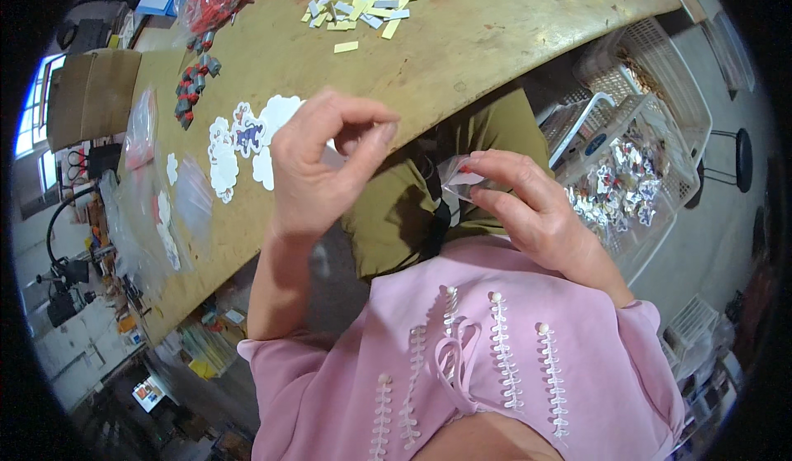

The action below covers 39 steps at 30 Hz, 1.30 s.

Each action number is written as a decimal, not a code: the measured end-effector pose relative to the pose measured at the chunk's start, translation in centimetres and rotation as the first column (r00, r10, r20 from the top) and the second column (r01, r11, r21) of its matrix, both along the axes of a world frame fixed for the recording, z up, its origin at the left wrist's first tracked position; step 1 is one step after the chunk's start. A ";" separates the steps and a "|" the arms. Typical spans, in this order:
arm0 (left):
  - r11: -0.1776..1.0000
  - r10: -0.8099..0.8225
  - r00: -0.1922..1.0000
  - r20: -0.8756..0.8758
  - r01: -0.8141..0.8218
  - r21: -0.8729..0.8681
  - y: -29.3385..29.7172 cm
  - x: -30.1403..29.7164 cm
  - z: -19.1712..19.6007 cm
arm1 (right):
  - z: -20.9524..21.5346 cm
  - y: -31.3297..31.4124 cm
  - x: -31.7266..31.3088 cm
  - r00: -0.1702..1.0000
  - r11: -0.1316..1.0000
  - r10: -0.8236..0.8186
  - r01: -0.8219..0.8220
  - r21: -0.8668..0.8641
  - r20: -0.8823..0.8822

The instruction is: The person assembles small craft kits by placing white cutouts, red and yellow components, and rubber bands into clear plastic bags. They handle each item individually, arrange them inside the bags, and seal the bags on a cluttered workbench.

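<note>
My right hand (532, 205), above my lap, pinches a small clear plastic bag (452, 182) with something white and a bit of red showing at the fingertips. My left hand (322, 168) is raised over the table's near edge, thumb and forefinger brought together. Whatever may be between those fingertips is too small to make out. Just left of that hand lie white cloud-shaped cutouts (223, 168), partly hidden by it. Among them is a printed figure cutout (247, 133) in blue and other colours.
Yellow and white paper slips (363, 3) are heaped on the table (462, 40). Red and grey small parts (195, 85) lie farther left, near a cardboard box (95, 98). Flat clear bags (195, 197) rest at the left edge. At my right, a plastic bin (652, 238) contains many printed cutouts.
</note>
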<state>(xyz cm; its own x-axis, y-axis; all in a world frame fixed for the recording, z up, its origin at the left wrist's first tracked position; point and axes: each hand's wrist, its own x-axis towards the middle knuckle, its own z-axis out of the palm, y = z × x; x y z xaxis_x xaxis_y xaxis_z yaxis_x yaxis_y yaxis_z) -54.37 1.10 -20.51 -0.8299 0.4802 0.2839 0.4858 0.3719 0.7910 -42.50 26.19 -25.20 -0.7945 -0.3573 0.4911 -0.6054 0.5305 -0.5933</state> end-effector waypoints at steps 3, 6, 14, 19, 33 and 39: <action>0.999 -0.039 0.999 0.032 0.039 -0.021 1.8 -2.8 0.3 | -0.8 0.3 0.1 0.999 1.000 -0.024 0.024 -0.004 0.028; 0.981 -0.123 0.992 -0.020 0.118 -0.153 4.5 -7.0 -0.2 | -0.7 0.4 0.1 0.999 0.999 -0.048 0.048 -0.003 0.020; 0.952 -0.144 0.965 -0.221 0.074 -0.295 12.5 -17.7 -5.4 | -1.5 1.7 0.9 0.994 0.994 -0.092 0.088 -0.062 -0.062; 0.944 -0.102 0.969 -0.224 0.023 -0.330 13.5 -18.7 -5.6 | -3.9 4.5 4.1 0.942 0.998 -0.043 0.054 0.023 -0.332; 0.944 -0.060 0.974 -0.216 -0.014 -0.328 12.5 -18.7 -5.2 | -10.9 6.4 9.8 0.994 0.988 -0.094 0.099 0.122 -0.050; 0.944 -0.070 0.968 -0.240 -0.014 -0.331 11.9 -18.5 -4.9 | -11.1 6.3 9.7 0.992 0.979 -0.116 0.122 0.163 -0.044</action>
<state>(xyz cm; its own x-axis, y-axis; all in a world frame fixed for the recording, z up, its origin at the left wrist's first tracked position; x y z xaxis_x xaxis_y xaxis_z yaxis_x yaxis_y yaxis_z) -72.90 13.03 -25.37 -0.7393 0.6031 0.2995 0.6627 0.5731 0.4820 -32.81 32.53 -36.28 -0.8198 -0.3396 0.4610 -0.5506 0.6887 -0.4717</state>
